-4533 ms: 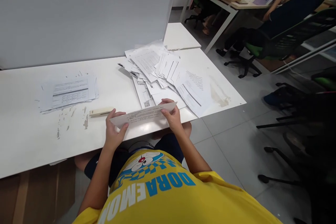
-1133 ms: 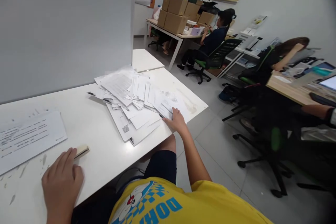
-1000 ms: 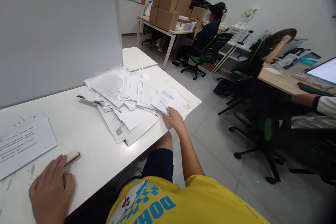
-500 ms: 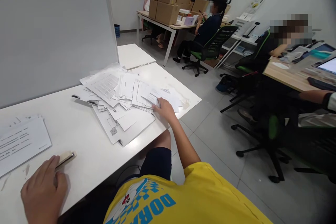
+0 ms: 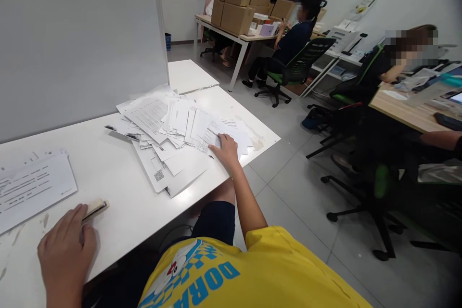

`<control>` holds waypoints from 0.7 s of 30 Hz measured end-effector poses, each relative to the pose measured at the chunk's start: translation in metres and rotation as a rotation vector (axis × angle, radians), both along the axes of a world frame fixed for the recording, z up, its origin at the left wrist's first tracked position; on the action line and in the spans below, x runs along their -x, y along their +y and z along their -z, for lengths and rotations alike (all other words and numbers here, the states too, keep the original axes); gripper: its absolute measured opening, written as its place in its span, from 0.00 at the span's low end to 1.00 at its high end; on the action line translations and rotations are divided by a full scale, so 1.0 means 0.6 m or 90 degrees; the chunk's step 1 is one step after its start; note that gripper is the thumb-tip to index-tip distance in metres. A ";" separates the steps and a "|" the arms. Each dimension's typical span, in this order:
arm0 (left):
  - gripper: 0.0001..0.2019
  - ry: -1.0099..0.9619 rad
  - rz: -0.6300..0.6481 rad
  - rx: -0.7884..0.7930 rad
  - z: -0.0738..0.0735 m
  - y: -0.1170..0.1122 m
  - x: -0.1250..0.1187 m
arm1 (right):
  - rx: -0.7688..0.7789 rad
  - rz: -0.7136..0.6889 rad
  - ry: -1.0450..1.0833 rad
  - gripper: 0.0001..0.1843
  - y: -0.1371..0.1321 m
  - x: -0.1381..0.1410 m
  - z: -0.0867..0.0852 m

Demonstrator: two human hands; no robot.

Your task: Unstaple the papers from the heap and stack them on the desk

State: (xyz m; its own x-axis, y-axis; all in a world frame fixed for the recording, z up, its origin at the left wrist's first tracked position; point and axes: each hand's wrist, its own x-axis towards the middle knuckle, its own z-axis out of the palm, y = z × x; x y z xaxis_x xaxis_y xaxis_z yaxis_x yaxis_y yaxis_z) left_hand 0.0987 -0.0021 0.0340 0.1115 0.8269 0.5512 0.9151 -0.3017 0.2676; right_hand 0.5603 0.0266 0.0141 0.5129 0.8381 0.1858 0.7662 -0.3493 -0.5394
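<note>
My left hand (image 5: 67, 250) rests on the white table (image 5: 111, 173) near its front edge, fingers curled over the near end of a beige stapler (image 5: 96, 208). My right hand (image 5: 226, 148) reaches out to the right side of a loose pile of printed papers (image 5: 166, 122), its fingers bent and pressed on the top printed sheet (image 5: 225, 130) at the pile's right edge. A flat stack of printed sheets (image 5: 32, 190) lies at the far left, just beyond my left hand.
A grey partition (image 5: 72, 33) stands behind the table. To the right are office chairs (image 5: 296, 65), a seated person (image 5: 288, 43) at a desk with cardboard boxes (image 5: 234, 2), and another person (image 5: 393, 62) at a wooden desk (image 5: 407, 110).
Earlier both hands held one sheet at the table edge. Since then the left hand went to the stapler, and the right hand reached to the pile and slid a little left onto it.
</note>
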 end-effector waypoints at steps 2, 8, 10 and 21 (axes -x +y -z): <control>0.28 0.005 0.003 0.001 0.000 0.000 0.001 | -0.007 -0.009 -0.001 0.31 0.001 -0.009 -0.001; 0.27 0.012 0.014 -0.024 0.008 -0.002 0.005 | -0.030 -0.059 -0.101 0.20 0.000 -0.013 0.003; 0.26 0.014 0.013 -0.026 0.009 -0.002 0.006 | -0.037 -0.081 -0.152 0.14 -0.001 -0.007 0.005; 0.27 0.015 0.003 0.016 0.003 -0.007 0.000 | -0.081 0.038 -0.057 0.14 -0.006 0.010 -0.004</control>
State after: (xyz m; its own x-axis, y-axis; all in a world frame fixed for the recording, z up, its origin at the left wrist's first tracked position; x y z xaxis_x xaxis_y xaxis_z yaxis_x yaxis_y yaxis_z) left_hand 0.0986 -0.0062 0.0321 0.1277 0.8398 0.5276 0.9197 -0.2994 0.2540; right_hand 0.5543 0.0230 0.0166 0.5380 0.7734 0.3351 0.7928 -0.3292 -0.5130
